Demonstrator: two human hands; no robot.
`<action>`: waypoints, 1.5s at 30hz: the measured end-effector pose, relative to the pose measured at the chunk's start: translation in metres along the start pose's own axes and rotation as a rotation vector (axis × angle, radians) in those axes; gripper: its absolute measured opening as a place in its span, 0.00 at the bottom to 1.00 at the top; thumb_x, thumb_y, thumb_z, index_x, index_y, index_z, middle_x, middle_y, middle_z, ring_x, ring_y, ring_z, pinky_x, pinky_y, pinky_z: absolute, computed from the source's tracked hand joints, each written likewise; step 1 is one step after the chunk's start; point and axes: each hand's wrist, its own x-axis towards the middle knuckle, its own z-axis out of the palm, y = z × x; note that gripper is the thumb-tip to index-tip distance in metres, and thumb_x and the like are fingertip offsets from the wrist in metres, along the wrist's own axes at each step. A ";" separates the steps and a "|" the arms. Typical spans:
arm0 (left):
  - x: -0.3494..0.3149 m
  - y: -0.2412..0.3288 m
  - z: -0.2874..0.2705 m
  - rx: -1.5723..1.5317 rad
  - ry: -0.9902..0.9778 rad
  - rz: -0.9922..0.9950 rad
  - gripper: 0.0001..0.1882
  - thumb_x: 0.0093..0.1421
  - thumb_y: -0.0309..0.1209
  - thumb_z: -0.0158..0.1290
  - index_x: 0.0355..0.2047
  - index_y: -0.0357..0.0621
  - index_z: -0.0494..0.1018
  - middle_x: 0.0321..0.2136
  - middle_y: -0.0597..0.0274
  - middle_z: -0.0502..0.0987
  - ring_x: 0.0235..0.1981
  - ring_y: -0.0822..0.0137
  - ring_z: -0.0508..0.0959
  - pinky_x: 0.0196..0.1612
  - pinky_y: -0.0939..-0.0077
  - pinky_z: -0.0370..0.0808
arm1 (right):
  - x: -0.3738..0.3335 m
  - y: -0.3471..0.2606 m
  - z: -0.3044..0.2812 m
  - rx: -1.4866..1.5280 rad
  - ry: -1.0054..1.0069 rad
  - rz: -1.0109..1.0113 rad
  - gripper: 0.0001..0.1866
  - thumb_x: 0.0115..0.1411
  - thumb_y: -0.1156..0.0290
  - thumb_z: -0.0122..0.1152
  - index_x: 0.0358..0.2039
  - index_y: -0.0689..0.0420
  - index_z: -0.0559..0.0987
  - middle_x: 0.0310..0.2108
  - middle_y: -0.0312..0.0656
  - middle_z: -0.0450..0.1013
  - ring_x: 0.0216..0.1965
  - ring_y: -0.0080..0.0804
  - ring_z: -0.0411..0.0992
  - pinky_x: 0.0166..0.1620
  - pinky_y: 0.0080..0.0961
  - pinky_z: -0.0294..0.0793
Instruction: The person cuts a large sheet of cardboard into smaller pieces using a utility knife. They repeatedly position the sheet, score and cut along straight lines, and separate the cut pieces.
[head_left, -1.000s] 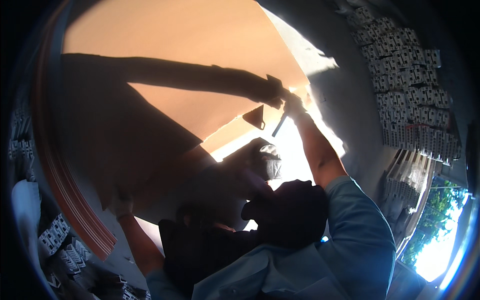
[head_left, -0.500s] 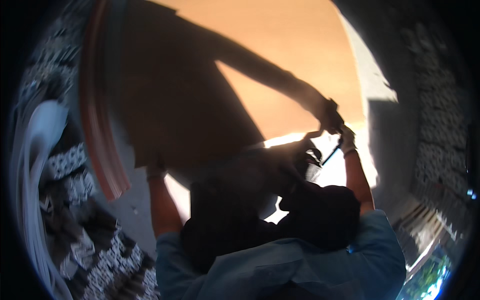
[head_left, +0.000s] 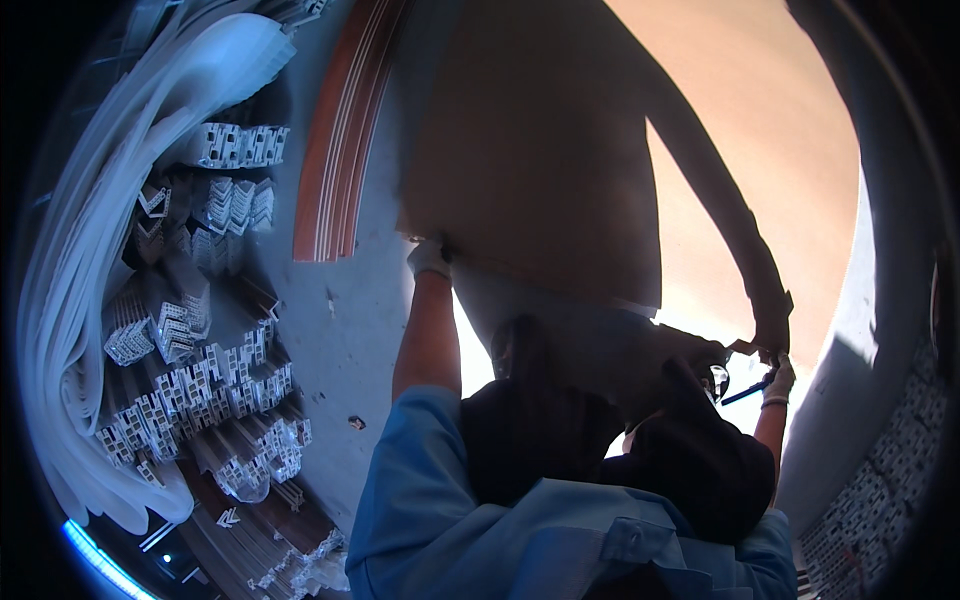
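A large flat brown sheet [head_left: 540, 150] lies in front of me, partly under my shadow. At its near left corner, my left hand [head_left: 430, 259], in a pale glove, is closed on the edge, with its fingertips partly hidden. My right hand [head_left: 781, 382], also gloved, is closed at the near right part of the sheet. A slim dark stick-like tool [head_left: 746, 392] sticks out from it to the left; its exact kind is unclear. Beside that tool is a small shiny rounded thing [head_left: 716, 380], mostly in shadow.
Long reddish-brown strips [head_left: 343, 150] lie left of the sheet on the grey floor [head_left: 335, 330]. Farther left are stacked profiles [head_left: 190, 400] with pale cut ends and a bundle of whitish plastic film [head_left: 75, 300]. More stacked profiles [head_left: 865, 510] stand at the lower right.
My view has swung left, so the sheet and both hands now appear farther right, and more stacked profiles show. Both hands stay near the same parts of the sheet.
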 end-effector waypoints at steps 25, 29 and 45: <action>0.066 -0.028 -0.017 -0.171 -0.505 -0.036 0.16 0.52 0.21 0.51 0.44 0.39 0.71 0.37 0.56 0.73 0.32 0.56 0.76 0.27 0.66 0.76 | -0.033 -0.011 0.013 0.055 0.135 0.001 0.11 0.50 0.66 0.59 0.18 0.46 0.65 0.09 0.26 0.54 0.07 0.17 0.50 0.09 0.18 0.54; 0.070 -0.028 -0.022 -0.192 -0.292 -0.004 0.19 0.47 0.19 0.50 0.43 0.39 0.71 0.37 0.55 0.73 0.32 0.54 0.76 0.27 0.63 0.76 | -0.032 -0.010 0.008 0.032 0.118 -0.030 0.11 0.51 0.68 0.59 0.17 0.50 0.68 0.09 0.29 0.58 0.07 0.19 0.54 0.10 0.20 0.59; 0.070 -0.040 -0.030 -0.030 -0.461 0.050 0.10 0.58 0.30 0.49 0.37 0.37 0.71 0.29 0.59 0.70 0.27 0.60 0.72 0.23 0.65 0.71 | -0.024 -0.002 0.007 0.034 0.145 -0.072 0.08 0.49 0.68 0.59 0.18 0.51 0.70 0.10 0.30 0.59 0.07 0.19 0.54 0.10 0.20 0.58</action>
